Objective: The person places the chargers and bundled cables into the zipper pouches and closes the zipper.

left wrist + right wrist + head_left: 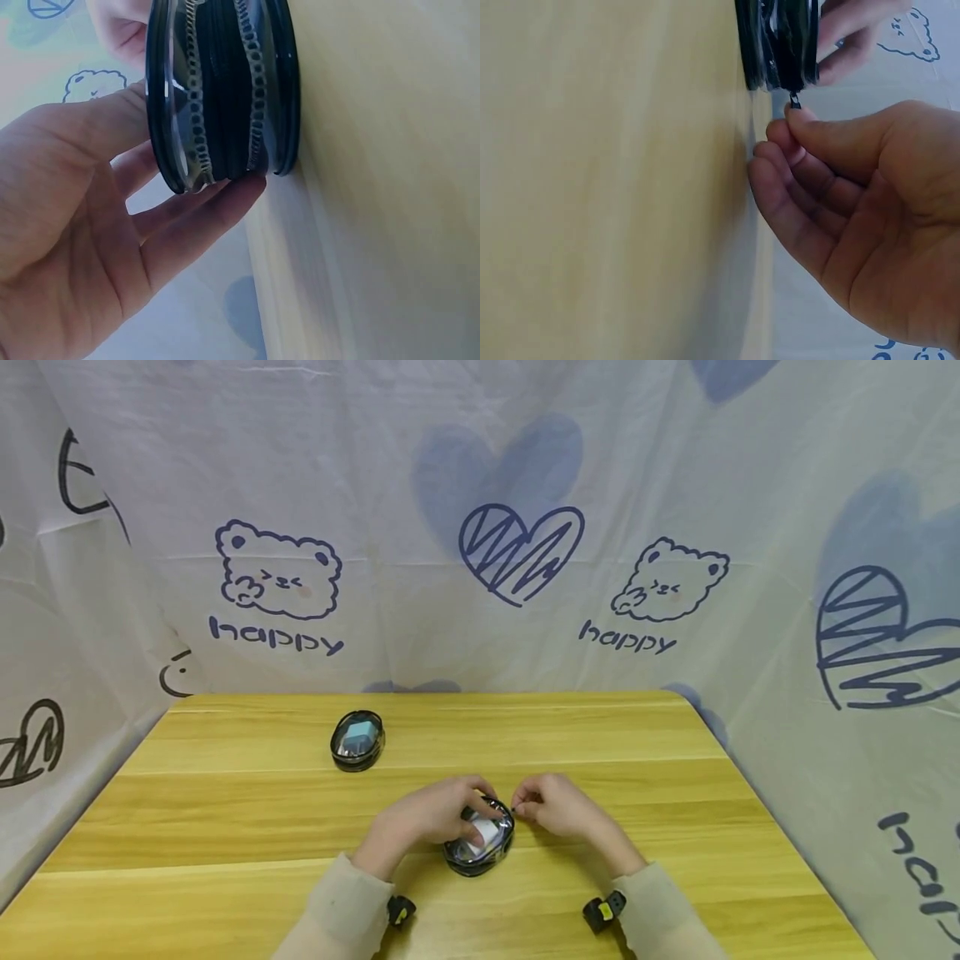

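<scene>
A small oval zippered pouch (472, 863), clear with black trim, rests on the table near the middle, with something white inside. My left hand (431, 814) grips it from the left, thumb and fingers about its sides. In the left wrist view the black zipper (225, 97) runs along the pouch's side between two stitched edges. On the pouch's right, my right hand (561, 808) pinches the small dark zipper pull (795, 100) between thumb and index finger. The other right fingers are curled loosely below it.
A second clear, black-trimmed oval pouch (358, 764) with a light blue item inside lies farther back on the left. The wood-grain table (637, 735) ends at a printed cloth (390, 610) behind and at both sides.
</scene>
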### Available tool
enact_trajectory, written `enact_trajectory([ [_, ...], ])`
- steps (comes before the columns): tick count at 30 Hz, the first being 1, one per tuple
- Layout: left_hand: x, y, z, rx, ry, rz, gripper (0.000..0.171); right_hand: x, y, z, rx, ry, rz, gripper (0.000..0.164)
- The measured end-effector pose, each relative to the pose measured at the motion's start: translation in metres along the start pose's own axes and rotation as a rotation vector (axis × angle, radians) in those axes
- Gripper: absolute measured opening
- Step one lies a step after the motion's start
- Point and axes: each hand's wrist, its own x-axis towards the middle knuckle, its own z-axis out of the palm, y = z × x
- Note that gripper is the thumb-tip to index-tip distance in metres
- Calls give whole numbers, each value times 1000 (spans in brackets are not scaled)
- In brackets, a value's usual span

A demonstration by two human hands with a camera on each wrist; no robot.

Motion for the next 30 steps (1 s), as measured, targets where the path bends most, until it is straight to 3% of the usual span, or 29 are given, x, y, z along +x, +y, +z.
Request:
enact_trajectory([
  [6, 0, 2, -2, -23, -8, -38, 40, -3, 0, -9, -11, -85, -55, 9],
  [12, 0, 1, -2, -22, -9, -27, 37, -4, 4, -10, -1, -116, -70, 7],
  [23, -2, -3, -4, -56, 23, -2, 39, 0, 1, 1, -3, 22, -3, 8],
  [30, 0, -5, -2, -37, -2, 79, 48, 1, -3, 3, 6, 56, -1, 9],
])
